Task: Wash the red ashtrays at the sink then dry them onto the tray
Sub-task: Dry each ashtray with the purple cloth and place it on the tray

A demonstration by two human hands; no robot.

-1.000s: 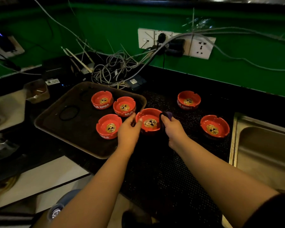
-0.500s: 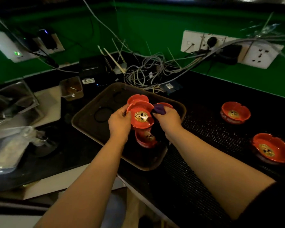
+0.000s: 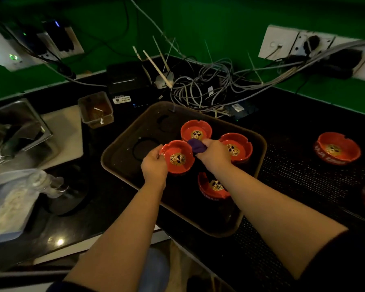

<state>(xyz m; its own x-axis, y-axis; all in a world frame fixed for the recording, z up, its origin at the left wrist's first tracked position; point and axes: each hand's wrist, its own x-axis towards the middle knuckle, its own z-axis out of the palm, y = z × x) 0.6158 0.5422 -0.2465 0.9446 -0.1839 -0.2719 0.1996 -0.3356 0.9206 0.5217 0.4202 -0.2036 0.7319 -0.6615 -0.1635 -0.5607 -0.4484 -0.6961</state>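
Six red ashtrays show — four over the brown tray, two on the black mat to its right. The left hand grips the rim of one held ashtray above the tray; the right hand clutches a purple cloth at its far edge.

Bare forearms, dark sleeve edges

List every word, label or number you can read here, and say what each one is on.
"RAJA RIMBA", partly legible: white lettering on the wall of the ashtray on the mat.
White lettering on the wall of the near ashtray on the tray: too blurred to read.
White label on the black box: print too small to read.
Tags on the cables: unreadable.
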